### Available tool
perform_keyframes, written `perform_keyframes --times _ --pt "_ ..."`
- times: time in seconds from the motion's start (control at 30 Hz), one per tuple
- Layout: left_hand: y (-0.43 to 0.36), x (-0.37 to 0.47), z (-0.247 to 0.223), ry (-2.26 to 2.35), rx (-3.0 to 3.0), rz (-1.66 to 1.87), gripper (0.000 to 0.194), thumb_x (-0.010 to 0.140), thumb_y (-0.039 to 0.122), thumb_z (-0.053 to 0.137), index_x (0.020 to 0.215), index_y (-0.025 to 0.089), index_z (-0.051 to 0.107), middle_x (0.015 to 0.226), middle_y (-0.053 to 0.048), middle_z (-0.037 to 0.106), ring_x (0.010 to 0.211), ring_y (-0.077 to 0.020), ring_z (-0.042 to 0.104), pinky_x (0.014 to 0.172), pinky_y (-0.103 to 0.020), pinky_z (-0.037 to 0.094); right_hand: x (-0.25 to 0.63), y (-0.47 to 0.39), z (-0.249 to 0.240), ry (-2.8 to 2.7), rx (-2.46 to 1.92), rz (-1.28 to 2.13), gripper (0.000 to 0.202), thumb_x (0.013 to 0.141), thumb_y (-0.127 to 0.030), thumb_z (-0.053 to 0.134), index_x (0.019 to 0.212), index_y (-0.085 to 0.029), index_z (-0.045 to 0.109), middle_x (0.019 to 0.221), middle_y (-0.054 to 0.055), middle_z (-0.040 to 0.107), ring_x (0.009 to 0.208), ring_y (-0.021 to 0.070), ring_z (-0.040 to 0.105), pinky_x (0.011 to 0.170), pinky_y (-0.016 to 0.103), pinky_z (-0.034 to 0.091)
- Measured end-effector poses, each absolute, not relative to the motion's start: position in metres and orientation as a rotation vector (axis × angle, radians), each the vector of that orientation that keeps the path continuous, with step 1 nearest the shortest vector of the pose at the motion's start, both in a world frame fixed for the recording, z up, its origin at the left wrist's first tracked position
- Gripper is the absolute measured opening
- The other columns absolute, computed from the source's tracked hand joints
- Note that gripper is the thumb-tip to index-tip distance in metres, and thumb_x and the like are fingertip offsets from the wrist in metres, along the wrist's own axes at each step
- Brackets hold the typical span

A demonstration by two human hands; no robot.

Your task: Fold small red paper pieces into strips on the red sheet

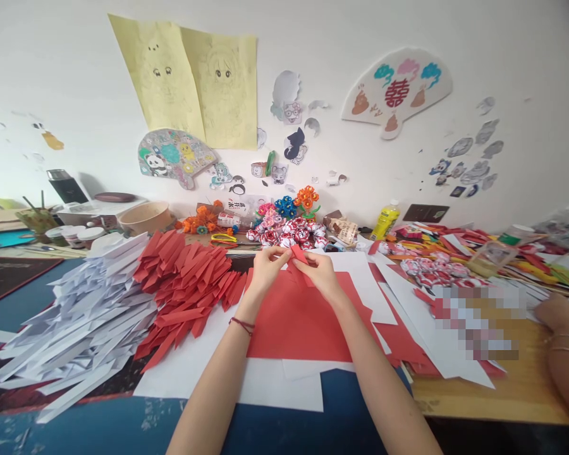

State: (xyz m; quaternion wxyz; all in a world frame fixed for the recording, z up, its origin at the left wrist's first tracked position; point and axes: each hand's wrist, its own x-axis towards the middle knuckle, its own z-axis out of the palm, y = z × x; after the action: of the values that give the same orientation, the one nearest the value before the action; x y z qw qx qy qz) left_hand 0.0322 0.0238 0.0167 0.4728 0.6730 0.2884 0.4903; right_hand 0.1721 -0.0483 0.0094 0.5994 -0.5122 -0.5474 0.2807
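Both hands, left hand point(265, 268) and right hand point(318, 272), pinch apparently one red paper strip point(298, 254).

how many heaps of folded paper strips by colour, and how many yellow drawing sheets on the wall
White strip heap: 1
Red strip heap: 1
Yellow drawing sheets: 2
Total: 4
Both hands, left hand and right hand, pinch one small red paper piece.

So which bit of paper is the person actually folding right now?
Start at the big red sheet lying flat in the middle of the table. Just above its far edge, the left hand and right hand pinch a small red paper piece between them. Unlike the stacked red strips to the left, it is raised off the table.
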Motion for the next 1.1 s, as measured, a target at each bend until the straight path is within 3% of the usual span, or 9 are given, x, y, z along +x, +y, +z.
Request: perform_keyframes --times 0.77,1.1 --pt "0.020 0.034 0.016 0.866 1.777 1.256 0.028 0.078 0.044 0.063 0.077 0.017 0.072 0.074 -0.003 0.072 0.062 -0.0131 0.060 0.059 -0.022 0.043 0.170 -0.048 0.011 -1.228 -1.138 0.724 0.039 0.075 -0.051 0.071 0.091 -0.016 0.073 0.090 0.006 0.073 0.087 0.0267 0.067 0.076 0.034 0.052" --pt "0.013 0.035 0.020 0.848 1.754 1.237 0.022 0.079 0.037 0.063 0.080 0.016 0.070 0.079 -0.003 0.071 0.063 -0.0118 0.058 0.060 -0.021 0.044 0.167 -0.052 0.017 -1.221 -1.161 0.660 0.032 0.076 -0.047 0.071 0.077 -0.015 0.069 0.074 0.002 0.064 0.071 0.0197 0.060 0.062 0.027 0.044"
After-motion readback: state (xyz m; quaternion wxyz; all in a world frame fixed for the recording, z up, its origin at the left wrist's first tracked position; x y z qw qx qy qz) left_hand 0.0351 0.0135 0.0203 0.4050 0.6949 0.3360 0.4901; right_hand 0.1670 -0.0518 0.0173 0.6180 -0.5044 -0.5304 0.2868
